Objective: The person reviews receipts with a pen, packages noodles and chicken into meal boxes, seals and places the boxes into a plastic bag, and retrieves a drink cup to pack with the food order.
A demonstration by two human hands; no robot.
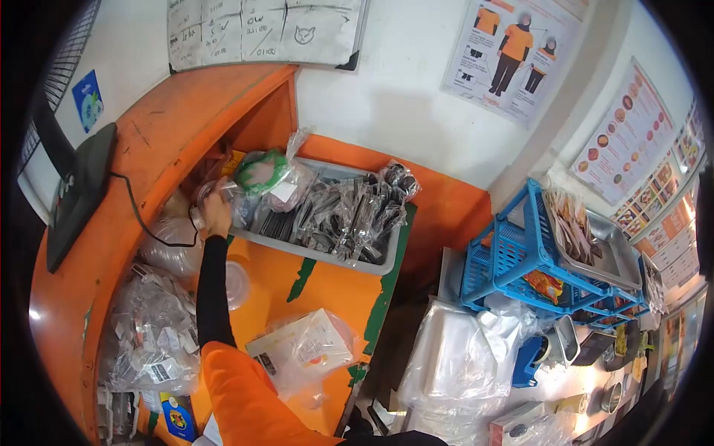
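My left hand (216, 213) reaches to the back left of the orange counter, its fingers bent around the edge of what looks like a clear plastic lid (202, 195); the fingertips are partly hidden. Right beside it stand plastic bags, one with a green item (262, 172) inside. A grey tray (327, 250) of wrapped black cutlery (346, 215) lies to the right of the hand. Below the wrist, another round clear lid (236, 286) rests on the counter. My right hand is out of view.
A plastic-wrapped white box (305, 346) lies on the counter (271, 279). Bagged clear containers (171, 241) and a bag of papers (152, 331) crowd the left shelf. A monitor (82, 193) trails a black cable. Right: blue rack (513, 260), metal tray (595, 253), stacked plastic bags (454, 349).
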